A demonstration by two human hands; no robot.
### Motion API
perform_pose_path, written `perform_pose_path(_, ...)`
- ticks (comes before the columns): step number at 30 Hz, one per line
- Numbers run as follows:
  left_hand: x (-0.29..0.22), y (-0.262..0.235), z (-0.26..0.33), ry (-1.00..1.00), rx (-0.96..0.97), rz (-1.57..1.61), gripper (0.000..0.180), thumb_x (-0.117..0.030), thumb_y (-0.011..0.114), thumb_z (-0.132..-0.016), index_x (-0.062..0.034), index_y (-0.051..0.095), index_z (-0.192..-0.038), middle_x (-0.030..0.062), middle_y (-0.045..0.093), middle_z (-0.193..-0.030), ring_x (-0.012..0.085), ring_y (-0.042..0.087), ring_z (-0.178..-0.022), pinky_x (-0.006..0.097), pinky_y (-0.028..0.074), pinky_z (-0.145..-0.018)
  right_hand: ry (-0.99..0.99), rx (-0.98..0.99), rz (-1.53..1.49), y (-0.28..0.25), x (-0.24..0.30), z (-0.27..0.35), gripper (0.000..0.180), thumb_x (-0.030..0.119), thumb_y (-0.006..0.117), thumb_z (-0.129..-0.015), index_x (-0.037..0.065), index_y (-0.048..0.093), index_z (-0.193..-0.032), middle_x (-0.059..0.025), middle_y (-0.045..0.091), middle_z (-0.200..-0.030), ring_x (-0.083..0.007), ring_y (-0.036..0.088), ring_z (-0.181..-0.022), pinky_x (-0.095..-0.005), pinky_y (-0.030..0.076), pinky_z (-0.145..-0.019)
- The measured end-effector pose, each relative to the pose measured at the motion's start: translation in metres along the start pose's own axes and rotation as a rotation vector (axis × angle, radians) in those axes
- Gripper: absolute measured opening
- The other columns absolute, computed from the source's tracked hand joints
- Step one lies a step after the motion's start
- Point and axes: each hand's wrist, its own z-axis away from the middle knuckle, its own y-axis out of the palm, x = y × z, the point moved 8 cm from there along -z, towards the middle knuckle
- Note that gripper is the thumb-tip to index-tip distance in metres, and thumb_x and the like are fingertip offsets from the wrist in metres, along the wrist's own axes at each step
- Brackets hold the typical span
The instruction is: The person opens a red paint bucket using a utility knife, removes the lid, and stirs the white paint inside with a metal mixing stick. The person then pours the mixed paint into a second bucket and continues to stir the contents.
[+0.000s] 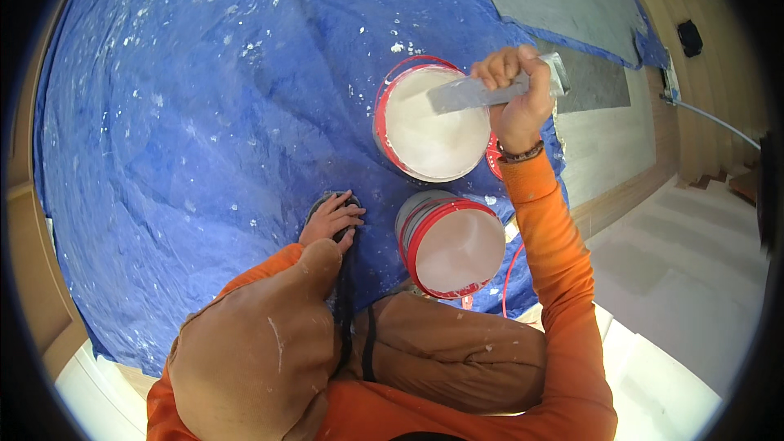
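Note:
My right hand [516, 90] is closed round a long grey metal tool [469, 96] that looks like a mud pan. Its squared, shiny end [559, 75] sticks out past my thumb side; the other end hangs over the far bucket. This bucket [437, 135] has a red rim and is nearly full of smooth white compound. Nearer to me a second red-rimmed bucket [460, 253] leans slightly, with white material inside. My left hand [333, 219] lies with fingers stretched on a dark object [320, 202], perhaps a shoe, partly hidden by the hand and my knee.
A blue tarp [204, 98] spotted with white splashes covers the floor. At the far right lies a grey sheet [563, 0]. Beyond it are wooden steps [702, 90] and a pale hose or rod [719, 120]. A red lid [494, 157] shows beside the far bucket.

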Motion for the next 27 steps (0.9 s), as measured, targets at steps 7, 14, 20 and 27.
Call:
perform_pose_path(7, -0.004, -0.004, -0.002, 0.0, 0.008, 0.005, 0.033, -0.008, 0.064, -0.088, -0.0104, 0.074, -0.12, 0.0054, 0.068, -0.142, 0.0389, 0.042, -0.154, 0.06, 0.028, -0.13, 0.053, 0.132, 0.502, 0.009, -0.019, 0.024, 0.03, 0.027, 0.061, -0.106, 0.007, 0.062, -0.083, -0.0025, 0.057, -0.07, -0.0155, 0.055, -0.064, -0.0361, 0.049, -0.066)
perform_pose_path(14, -0.005, -0.013, 0.014, -0.033, 0.015, 0.003, 0.032, -0.006, 0.065, -0.087, -0.0096, 0.075, -0.117, 0.0057, 0.069, -0.141, 0.0376, 0.041, -0.156, 0.06, 0.026, -0.131, -0.032, 0.099, 0.122, 0.052, 0.115, 0.025, 0.038, 0.041, 0.049, -0.104, 0.013, 0.041, -0.079, -0.002, 0.038, -0.069, -0.019, 0.044, -0.065, -0.043, 0.045, -0.073)
perform_pose_path(20, -0.007, -0.008, 0.002, -0.014, -0.001, 0.03, 0.034, -0.005, 0.066, -0.084, -0.0099, 0.075, -0.116, 0.0052, 0.069, -0.141, 0.0368, 0.041, -0.156, 0.059, 0.027, -0.131, -0.143, 0.303, 0.217, 0.087, 0.186, 0.04, 0.034, 0.037, 0.044, -0.104, 0.014, 0.041, -0.079, -0.0025, 0.042, -0.07, -0.0196, 0.046, -0.066, -0.047, 0.044, -0.08)
perform_pose_path(27, -0.006, -0.006, -0.002, 0.004, -0.028, 0.029, 0.034, -0.005, 0.065, -0.083, -0.01, 0.076, -0.115, 0.0054, 0.07, -0.139, 0.0368, 0.042, -0.155, 0.059, 0.028, -0.131, -0.12, 0.345, 0.252, 0.098, 0.22, 0.056, 0.027, 0.031, 0.06, -0.096, 0.018, 0.045, -0.077, 0.0003, 0.044, -0.071, -0.0151, 0.047, -0.07, -0.0436, 0.037, -0.088)
